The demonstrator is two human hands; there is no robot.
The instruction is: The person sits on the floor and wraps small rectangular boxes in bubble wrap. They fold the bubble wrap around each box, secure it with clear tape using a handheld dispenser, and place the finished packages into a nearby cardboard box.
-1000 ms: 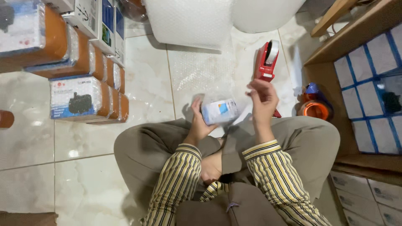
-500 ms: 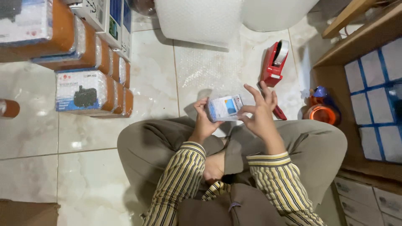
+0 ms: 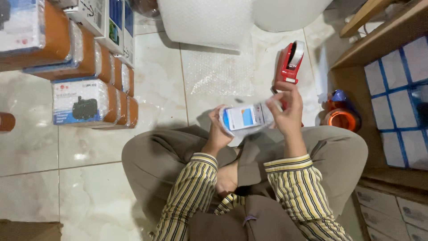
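I sit cross-legged on a pale tiled floor, striped sleeves in view. A small white and blue box wrapped in clear bubble wrap is held over my lap between both hands. My left hand grips its left end from below. My right hand pinches its right end, fingers curled on the wrap's loose edge. Just beyond my right hand a red tape dispenser lies on the floor.
A bubble wrap roll with a sheet spread on the floor lies ahead. Several wrapped boxes sealed with brown tape are stacked at left. A wooden shelf with white and blue boxes stands at right, orange tape rolls beside it.
My right hand came down from above the box and closed on its right end. The box turned so its printed face looks up, and the view shifted slightly.
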